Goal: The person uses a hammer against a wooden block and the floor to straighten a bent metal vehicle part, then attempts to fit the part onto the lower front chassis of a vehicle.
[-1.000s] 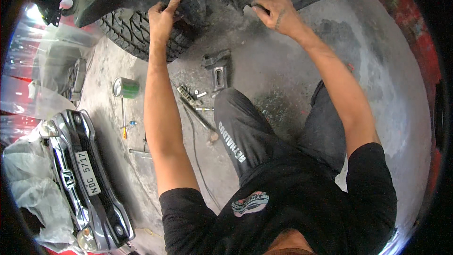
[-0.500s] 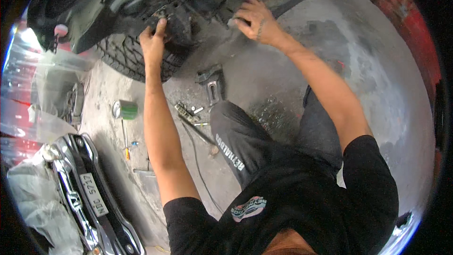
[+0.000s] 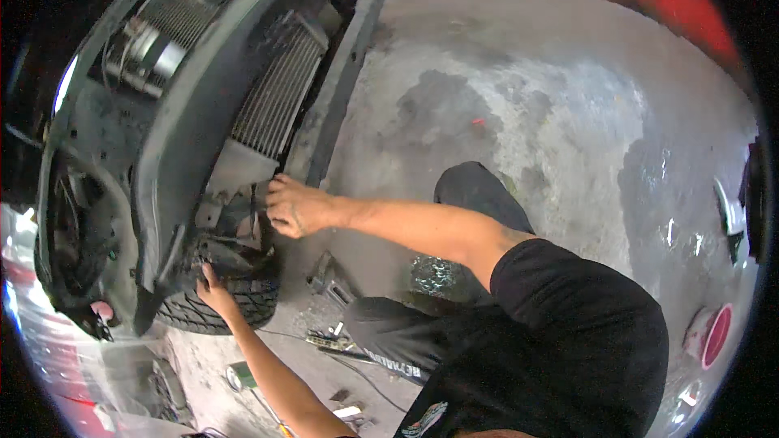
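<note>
The stripped front end of a vehicle fills the upper left, with a dark body panel (image 3: 182, 126) and a finned radiator (image 3: 280, 93). Below the radiator, my right hand (image 3: 296, 207) is at the dark underside parts, its fingers curled. What it grips is hidden. My left hand (image 3: 217, 288) is just above the black tyre (image 3: 199, 314), its thumb up against a dark part under the front end. The other fingers are mostly hidden, and what they close on is unclear. A long dark crossbeam (image 3: 345, 73) runs beside the radiator, past my right hand.
On the concrete floor lie a dark metal bracket (image 3: 329, 280), a green can (image 3: 241, 375) and several small tools and parts near my knee. A pink-red bucket (image 3: 708, 337) stands at the far right. A wet patch (image 3: 438, 276) lies between my legs.
My view has swung to the right, bringing in more of the radiator and the floor on that side. Both hands remain at the vehicle's underside, the left near the tyre.
</note>
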The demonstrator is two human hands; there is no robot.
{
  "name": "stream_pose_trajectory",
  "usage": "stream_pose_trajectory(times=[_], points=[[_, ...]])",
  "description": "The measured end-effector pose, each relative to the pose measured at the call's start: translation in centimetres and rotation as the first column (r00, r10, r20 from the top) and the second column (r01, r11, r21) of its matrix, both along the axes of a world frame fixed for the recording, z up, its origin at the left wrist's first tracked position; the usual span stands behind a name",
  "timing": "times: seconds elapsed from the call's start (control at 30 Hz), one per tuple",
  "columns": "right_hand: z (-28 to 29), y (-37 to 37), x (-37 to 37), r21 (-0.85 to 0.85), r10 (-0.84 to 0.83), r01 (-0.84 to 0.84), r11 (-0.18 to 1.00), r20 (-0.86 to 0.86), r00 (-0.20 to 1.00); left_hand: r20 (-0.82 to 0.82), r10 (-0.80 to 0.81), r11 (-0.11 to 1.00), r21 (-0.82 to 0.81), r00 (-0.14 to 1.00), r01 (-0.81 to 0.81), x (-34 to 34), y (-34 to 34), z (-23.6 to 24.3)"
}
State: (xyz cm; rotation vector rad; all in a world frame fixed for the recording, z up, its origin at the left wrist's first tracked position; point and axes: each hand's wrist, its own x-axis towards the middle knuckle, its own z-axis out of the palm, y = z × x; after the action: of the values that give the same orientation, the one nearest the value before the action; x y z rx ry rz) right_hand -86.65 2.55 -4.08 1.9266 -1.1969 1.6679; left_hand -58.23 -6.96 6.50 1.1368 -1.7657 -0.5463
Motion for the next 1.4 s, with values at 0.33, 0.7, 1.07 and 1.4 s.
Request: stream_pose_trajectory(times=[0.33, 0.7, 1.07, 1.4], points=[[0.4, 2.1, -0.8, -0.027, 0.046, -0.044, 0.999, 0.071, 0.996, -0.045, 0.058, 0.991, 0.123, 0.997, -0.052, 0.4, 0.3, 0.0], [-0.9, -0.5, -3.3, -0.016, -0.041, 0.039, 0.999, -0.114, 0.993, 0.111, 0.2, 0.979, 0.007, 0.974, -0.202, -3.4, 0.7, 0.4], [-6.7, -5.2, 1.8, 0.073, 0.109, -0.106, 0.992, -0.03, 0.994, 0.075, 0.193, 0.979, 0.051, 0.978, -0.197, 3.3, -3.3, -4.9], [-7.6, -6.1, 2.3, -0.113, 0.302, -0.286, 0.952, 0.175, 0.937, 0.078, 0.239, 0.97, 0.023, 0.968, -0.242, 3.2, -4.2, -6.0]])
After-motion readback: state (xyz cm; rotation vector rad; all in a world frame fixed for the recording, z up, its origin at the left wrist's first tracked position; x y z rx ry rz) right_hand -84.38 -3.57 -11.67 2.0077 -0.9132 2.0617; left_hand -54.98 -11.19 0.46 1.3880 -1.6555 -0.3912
